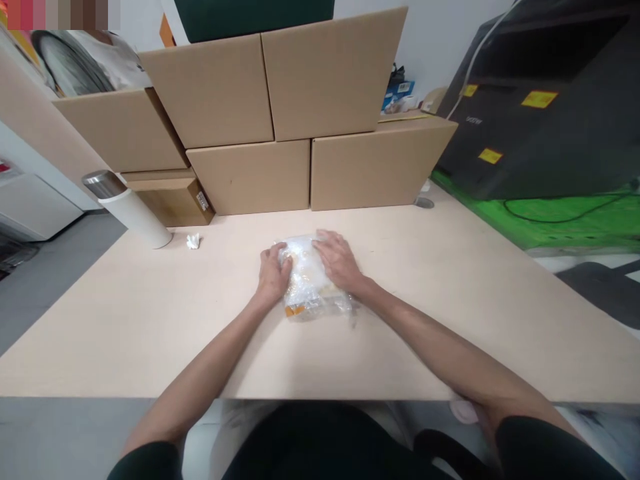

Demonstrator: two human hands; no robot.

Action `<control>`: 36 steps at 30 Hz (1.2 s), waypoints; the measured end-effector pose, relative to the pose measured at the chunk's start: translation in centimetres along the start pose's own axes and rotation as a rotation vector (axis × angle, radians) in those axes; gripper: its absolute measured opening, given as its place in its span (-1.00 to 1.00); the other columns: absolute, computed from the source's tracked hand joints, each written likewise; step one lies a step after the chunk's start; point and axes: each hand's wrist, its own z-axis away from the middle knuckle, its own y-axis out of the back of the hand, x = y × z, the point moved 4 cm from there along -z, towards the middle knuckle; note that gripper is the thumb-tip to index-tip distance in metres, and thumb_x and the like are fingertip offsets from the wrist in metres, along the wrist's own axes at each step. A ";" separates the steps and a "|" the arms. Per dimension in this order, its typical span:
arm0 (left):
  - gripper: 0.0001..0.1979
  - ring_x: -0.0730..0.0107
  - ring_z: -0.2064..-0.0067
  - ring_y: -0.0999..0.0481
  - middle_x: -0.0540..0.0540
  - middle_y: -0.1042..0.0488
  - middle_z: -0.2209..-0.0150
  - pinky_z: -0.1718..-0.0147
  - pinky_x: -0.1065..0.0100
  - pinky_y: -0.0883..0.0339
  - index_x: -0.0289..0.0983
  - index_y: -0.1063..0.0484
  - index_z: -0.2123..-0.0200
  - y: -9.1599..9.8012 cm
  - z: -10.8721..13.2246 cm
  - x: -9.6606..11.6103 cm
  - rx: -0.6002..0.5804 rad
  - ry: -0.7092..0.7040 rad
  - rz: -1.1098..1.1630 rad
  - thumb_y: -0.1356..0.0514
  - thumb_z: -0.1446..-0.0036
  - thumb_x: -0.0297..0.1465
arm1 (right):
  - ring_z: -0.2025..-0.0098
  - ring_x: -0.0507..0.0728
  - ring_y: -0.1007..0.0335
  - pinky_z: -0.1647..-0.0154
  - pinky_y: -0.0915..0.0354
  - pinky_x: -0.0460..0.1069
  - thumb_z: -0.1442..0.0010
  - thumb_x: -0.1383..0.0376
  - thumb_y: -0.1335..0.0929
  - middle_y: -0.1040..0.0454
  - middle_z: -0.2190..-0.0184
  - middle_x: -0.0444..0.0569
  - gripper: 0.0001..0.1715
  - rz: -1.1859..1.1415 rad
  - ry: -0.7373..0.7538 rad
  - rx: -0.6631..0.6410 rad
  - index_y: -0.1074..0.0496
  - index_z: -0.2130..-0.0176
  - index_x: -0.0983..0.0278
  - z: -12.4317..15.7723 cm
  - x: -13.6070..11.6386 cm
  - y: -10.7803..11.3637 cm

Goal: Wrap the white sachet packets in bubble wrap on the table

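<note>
A package wrapped in clear bubble wrap (306,277) lies on the table in front of me, with a small orange patch at its near left corner. Its contents are blurred by the shiny plastic. My left hand (273,275) grips the package's left edge, thumb on the near side and fingers curled at the far side. Stretched out over the upper right part, my right hand (340,261) rests on the wrap with its fingers slightly apart. Loose plastic sticks out at the package's near right corner.
Stacked cardboard boxes (247,177) line the table's back. A white bottle with a metal cap (137,217) and a crumpled white scrap (193,241) stand at the left. Beyond the table's right edge, a large dark machine (540,107) sits on a green surface (555,227).
</note>
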 end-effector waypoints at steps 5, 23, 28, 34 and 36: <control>-0.38 -0.21 -0.38 -0.02 -0.35 0.10 -0.41 -0.28 -0.15 0.07 -0.29 -0.35 -0.20 1.3 0.0 0.3 -0.187 -0.160 -0.314 -0.16 -0.18 -0.05 | -0.39 0.31 -0.01 -0.40 0.10 0.26 -0.31 -0.04 -0.21 -0.25 -0.32 0.15 -0.31 0.040 0.110 -0.290 -0.35 -0.23 0.31 0.5 0.1 0.4; 0.32 -0.32 -0.43 0.44 -0.29 0.40 -0.46 -0.29 -0.25 0.59 -0.16 0.26 -0.44 2.1 -0.1 -1.0 -0.659 -0.246 -0.621 -0.32 0.22 0.21 | -0.47 0.42 0.45 -0.42 0.25 0.32 0.05 -0.21 -0.46 0.30 -0.48 0.13 0.42 0.063 0.131 -0.675 0.27 -0.46 0.21 1.9 2.0 1.2; 0.29 -0.33 -0.43 0.45 -0.28 0.39 -0.47 -0.27 -0.29 0.59 -0.16 0.34 -0.44 2.0 -0.2 -1.2 -0.687 -0.236 -0.679 -0.27 0.15 0.23 | -0.47 0.42 0.41 -0.40 0.21 0.36 0.01 -0.22 -0.44 0.26 -0.48 0.11 0.38 0.083 0.133 -0.650 0.30 -0.45 0.15 2.1 2.1 0.9; 0.30 -0.31 -0.43 0.43 -0.30 0.39 -0.46 -0.30 -0.26 0.53 -0.23 0.30 -0.44 1.9 -0.2 -0.5 -0.671 -0.232 -0.796 -0.26 0.16 0.25 | -0.47 0.43 0.43 -0.39 0.28 0.41 0.03 -0.26 -0.42 0.26 -0.47 0.16 0.42 0.143 0.095 -0.683 0.32 -0.45 0.18 1.7 1.6 1.0; 0.28 -0.31 -0.43 0.46 -0.29 0.40 -0.46 -0.30 -0.26 0.55 -0.24 0.26 -0.44 2.0 0.0 -0.2 -0.630 -0.256 -0.815 -0.25 0.15 0.24 | -0.47 0.42 0.48 -0.39 0.33 0.41 0.03 -0.28 -0.41 0.32 -0.48 0.16 0.43 0.154 0.093 -0.724 0.37 -0.45 0.19 1.7 1.4 1.4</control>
